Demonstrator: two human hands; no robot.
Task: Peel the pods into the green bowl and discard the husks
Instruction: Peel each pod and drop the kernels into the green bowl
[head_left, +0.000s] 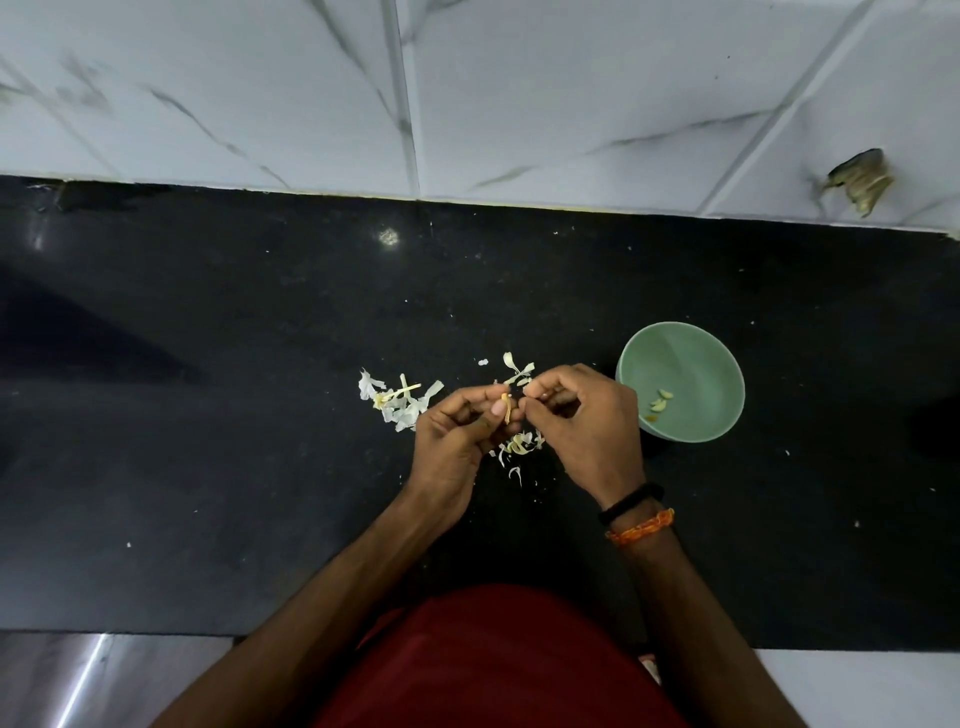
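Above the black counter, my left hand (460, 431) pinches a small yellowish pod (506, 407) between thumb and fingers. My right hand (582, 415) meets it from the right, its fingertips curled and pinching at the pod's skin. White husks lie in a pile (397, 400) to the left of my hands, with more husks (519, 444) under them and a few (519, 370) just beyond. The green bowl (691, 353) stands to the right of my right hand, with a few peeled pieces (661, 401) in its bottom.
The black counter (234, 415) runs to a white tiled wall (467, 93) at the back. The wall has a broken patch (862, 179) at the far right. Small white flecks are scattered on the counter. My red garment (498, 665) sits against the counter's front edge.
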